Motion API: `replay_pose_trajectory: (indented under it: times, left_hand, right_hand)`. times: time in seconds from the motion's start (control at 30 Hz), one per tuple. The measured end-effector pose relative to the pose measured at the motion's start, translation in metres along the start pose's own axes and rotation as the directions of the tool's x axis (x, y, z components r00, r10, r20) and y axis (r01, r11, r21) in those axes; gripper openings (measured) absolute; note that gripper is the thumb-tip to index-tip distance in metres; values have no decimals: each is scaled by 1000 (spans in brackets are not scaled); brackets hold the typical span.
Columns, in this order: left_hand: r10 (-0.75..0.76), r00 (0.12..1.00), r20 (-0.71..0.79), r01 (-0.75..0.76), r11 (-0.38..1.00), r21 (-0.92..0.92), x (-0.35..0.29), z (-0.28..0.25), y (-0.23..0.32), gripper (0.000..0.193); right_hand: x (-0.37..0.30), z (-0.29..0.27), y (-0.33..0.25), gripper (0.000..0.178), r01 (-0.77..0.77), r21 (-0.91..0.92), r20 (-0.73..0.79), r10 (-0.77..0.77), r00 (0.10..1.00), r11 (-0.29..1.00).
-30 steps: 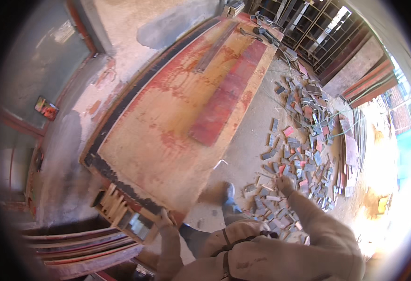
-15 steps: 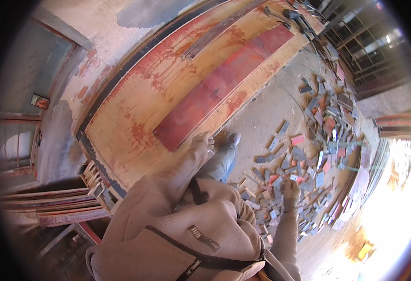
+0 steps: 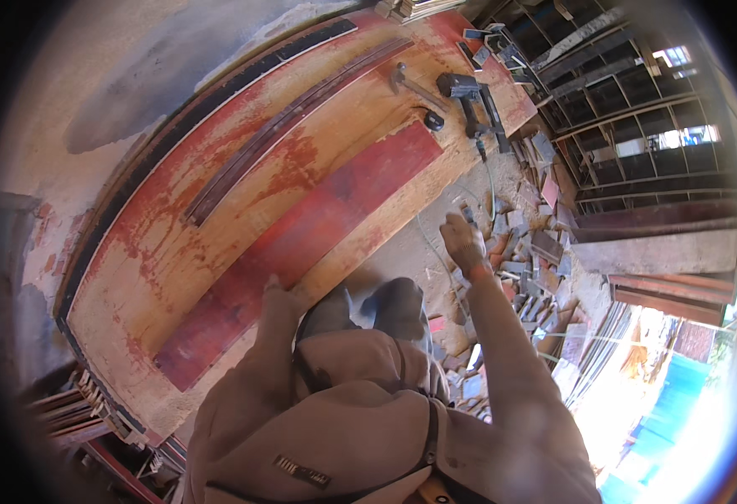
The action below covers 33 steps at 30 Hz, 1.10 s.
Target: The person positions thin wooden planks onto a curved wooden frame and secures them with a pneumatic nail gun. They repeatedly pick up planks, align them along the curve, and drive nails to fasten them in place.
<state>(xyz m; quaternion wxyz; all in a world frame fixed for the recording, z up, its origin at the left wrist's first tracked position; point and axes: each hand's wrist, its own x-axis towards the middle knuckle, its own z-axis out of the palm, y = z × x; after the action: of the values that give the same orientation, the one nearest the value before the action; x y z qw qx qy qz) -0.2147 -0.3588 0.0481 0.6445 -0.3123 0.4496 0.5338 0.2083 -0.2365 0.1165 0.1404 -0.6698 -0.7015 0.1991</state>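
Note:
My left hand is at the near edge of a long red board. Its fingers are smeared, so I cannot tell how they are bent. The board lies on a broad, red-stained wooden worktop. Out over the floor, my right hand is closed with its fingers curled. A small dark piece shows at its fingertips; what the hand holds, if anything, I cannot make out. Beyond the board's far end lie a claw hammer, a small black rounded object and a dark nail gun with a hose.
Many small wood offcuts are heaped on the floor to the right. A narrow dark red strip lies along the worktop's far side. Stacked planks stand at the right, and slatted framing rises at the far right.
The view has shifted toward the far end of the worktop. My right hand has moved from over the offcuts up and forward, nearer the nail gun. My left hand now meets the board's edge.

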Motion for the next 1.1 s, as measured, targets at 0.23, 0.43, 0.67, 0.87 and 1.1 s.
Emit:
replay_pose_trajectory:
  times: [0.23,0.43,0.67,0.87,1.1]
  left_hand:
    - [469,850,-238,-457,883,107,31,30,-72,50]
    - [425,896,-127,-443,840,-315,92,143,-179,48]
    - [461,680,-570,-702,633,-326,89,195,-201,53]
    - [895,361,-261,-902,264,-342,-16,198,-198,61]
    - [922,294,253,-195,317,-928,-119,203,-185,28]
  right_hand:
    - [254,54,72,79,-165,-223,205,212,956,961]
    - [267,84,109,84,-145,-98,419,173,891,985]
    - [275,-29,95,46,-653,288,934,-55,353,701]
    - [248,-188,-20,31,-223,808,583,-688,433,545]
    - [223,-271,-111,46,686,726,67,-990,-121,-35]
